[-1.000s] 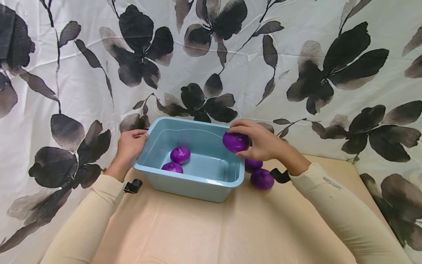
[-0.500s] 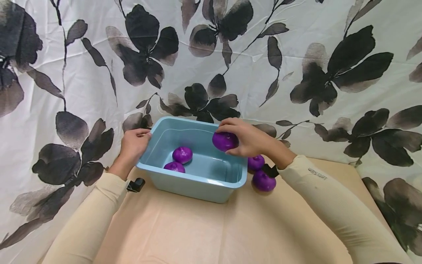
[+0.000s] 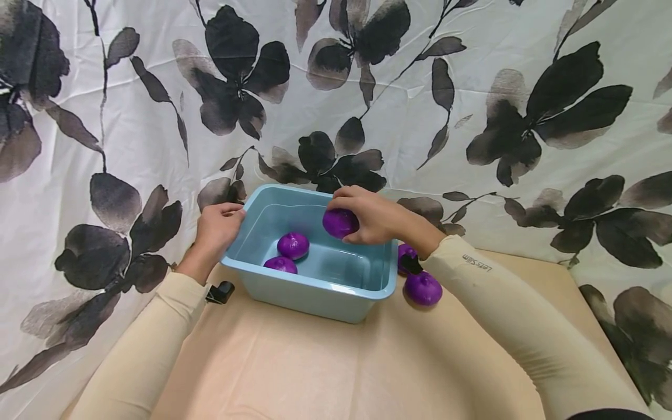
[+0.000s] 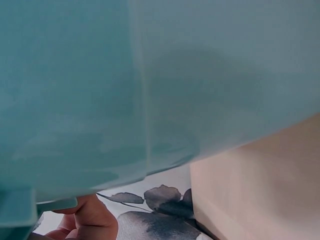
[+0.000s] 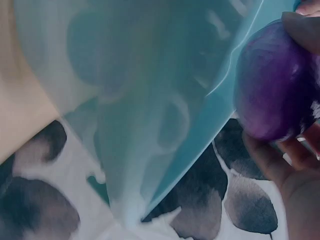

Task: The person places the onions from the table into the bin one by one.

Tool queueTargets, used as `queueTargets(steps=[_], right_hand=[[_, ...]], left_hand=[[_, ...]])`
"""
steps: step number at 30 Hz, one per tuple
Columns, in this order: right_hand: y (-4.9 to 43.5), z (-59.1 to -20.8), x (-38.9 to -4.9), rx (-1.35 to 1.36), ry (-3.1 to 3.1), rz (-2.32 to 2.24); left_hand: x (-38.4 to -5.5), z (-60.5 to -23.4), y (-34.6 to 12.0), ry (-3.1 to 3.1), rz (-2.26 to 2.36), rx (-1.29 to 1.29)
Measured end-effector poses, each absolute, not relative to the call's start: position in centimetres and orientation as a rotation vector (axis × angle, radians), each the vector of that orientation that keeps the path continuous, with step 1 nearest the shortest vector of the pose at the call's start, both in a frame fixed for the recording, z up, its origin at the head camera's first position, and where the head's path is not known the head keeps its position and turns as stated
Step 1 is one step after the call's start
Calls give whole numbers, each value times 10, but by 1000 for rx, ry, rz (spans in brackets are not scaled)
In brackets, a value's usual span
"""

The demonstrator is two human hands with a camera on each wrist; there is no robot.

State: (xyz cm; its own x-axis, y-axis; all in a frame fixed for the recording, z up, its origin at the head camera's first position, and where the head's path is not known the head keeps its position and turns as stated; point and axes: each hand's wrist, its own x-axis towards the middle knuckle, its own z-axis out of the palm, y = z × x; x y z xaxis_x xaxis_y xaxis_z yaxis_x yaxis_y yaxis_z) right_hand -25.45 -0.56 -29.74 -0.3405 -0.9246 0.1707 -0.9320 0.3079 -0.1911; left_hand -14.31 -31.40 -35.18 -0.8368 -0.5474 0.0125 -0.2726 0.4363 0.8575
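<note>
Your right hand [image 3: 370, 217] holds a shiny, round purple ball [image 3: 338, 223] over the light-blue plastic tub [image 3: 310, 280]; if its smooth skin slips, it could bump the two purple balls [image 3: 293, 245] inside. Your left hand [image 3: 217, 230] pinches the tub's rim by the table's [image 3: 294, 361] back edge; two more balls [image 3: 423, 289] sit outside, toward the right edge

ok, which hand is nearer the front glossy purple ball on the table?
Right hand: over the rectangular blue plastic bin, up-left of the ball in head view. Left hand: at the bin's left end, farther off.
</note>
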Motion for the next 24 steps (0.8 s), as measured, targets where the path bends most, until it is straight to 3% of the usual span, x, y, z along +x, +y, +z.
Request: queueTargets(steps=[13, 24], right_hand=[[-34, -291, -259, 1794, -2560, 251], [-68, -311, -258, 1829, -2614, 91]], left_hand=[[-143, -350, -313, -2412, -1345, 724], [-143, -351, -312, -2400, -1374, 737]])
